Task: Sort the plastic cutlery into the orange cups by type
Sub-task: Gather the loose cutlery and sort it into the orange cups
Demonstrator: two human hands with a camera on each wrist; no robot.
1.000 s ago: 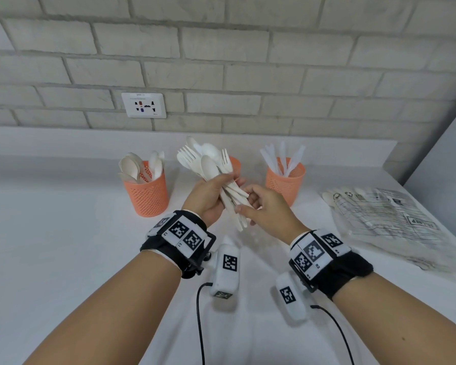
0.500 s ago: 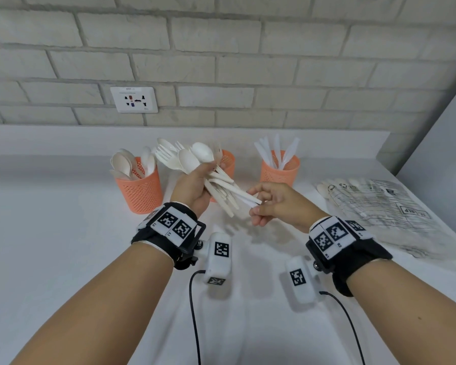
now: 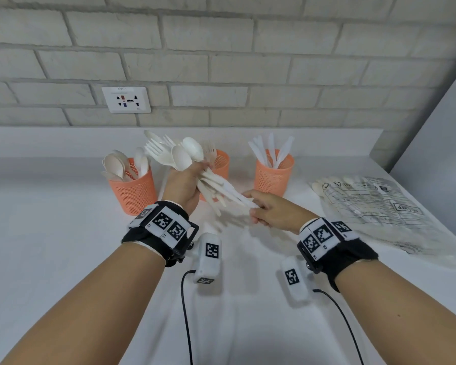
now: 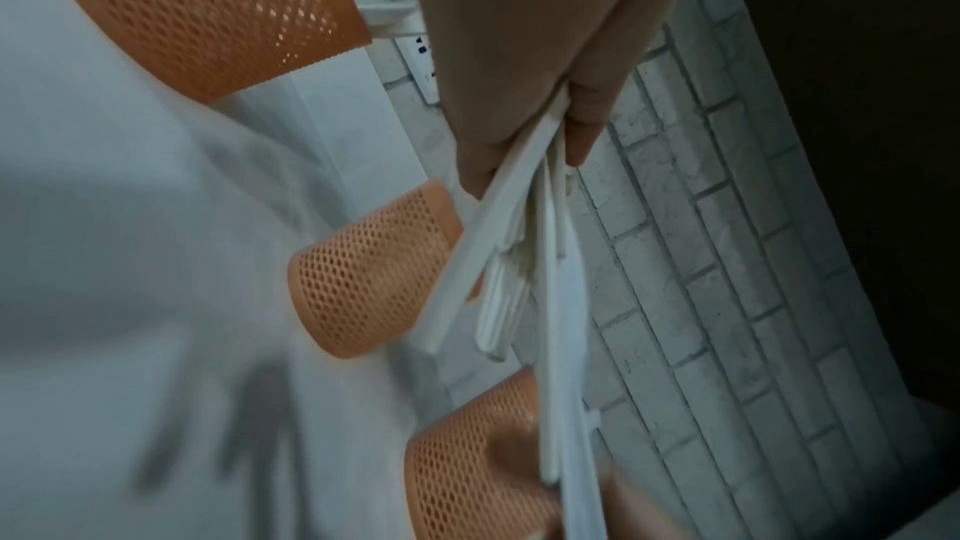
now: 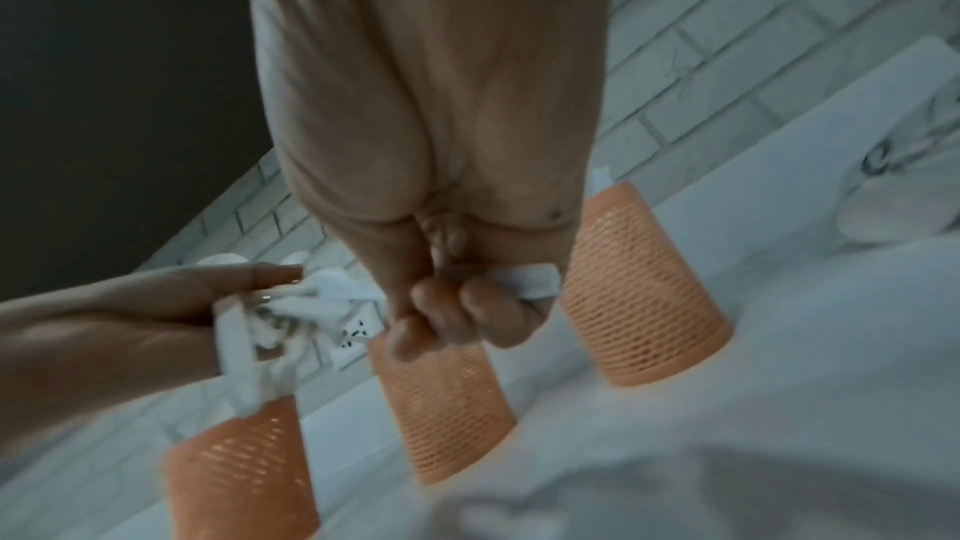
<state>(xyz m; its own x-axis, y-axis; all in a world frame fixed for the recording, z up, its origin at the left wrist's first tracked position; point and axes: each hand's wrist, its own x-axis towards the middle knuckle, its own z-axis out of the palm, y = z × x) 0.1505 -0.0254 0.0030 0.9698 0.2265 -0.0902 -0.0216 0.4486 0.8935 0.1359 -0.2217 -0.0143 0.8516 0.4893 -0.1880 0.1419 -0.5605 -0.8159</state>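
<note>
Here, in the head view, my left hand [image 3: 184,185] grips a mixed bundle of cutlery [image 3: 179,156] above the white counter [image 3: 50,233], spoon bowls and fork tines fanned upward, handles slanting down to the right. My right hand [image 3: 271,210] pinches the end of one white handle [image 3: 237,197] from that bundle. Three orange mesh cups stand in a row behind: the left cup [image 3: 133,191] holds spoons, the middle cup [image 3: 220,164], partly hidden by my left hand, shows a fork, and the right cup [image 3: 273,177] holds knives. A clear plastic bag [image 3: 374,206] with more cutlery lies at the right; its printing is too small to read. The wall socket [image 3: 126,99] carries a small label, also illegible. Both wristbands bear black-and-white square codes.

The left wrist view shows what the head view hides: my left hand's [image 4: 524,68] fingers and thumb curled round the handles of the bundle [image 4: 519,261], which run down past the three cups [image 4: 374,269] toward my right hand's blurred fingertips [image 4: 509,454].

The right wrist view shows my right hand [image 5: 446,220] from behind, fingers curled tight on the single handle [image 5: 535,278], with my left hand [image 5: 129,319] and its cutlery [image 5: 291,302] at the left. All three cups [image 5: 639,286] appear below. This view is blurred and no writing is legible.
</note>
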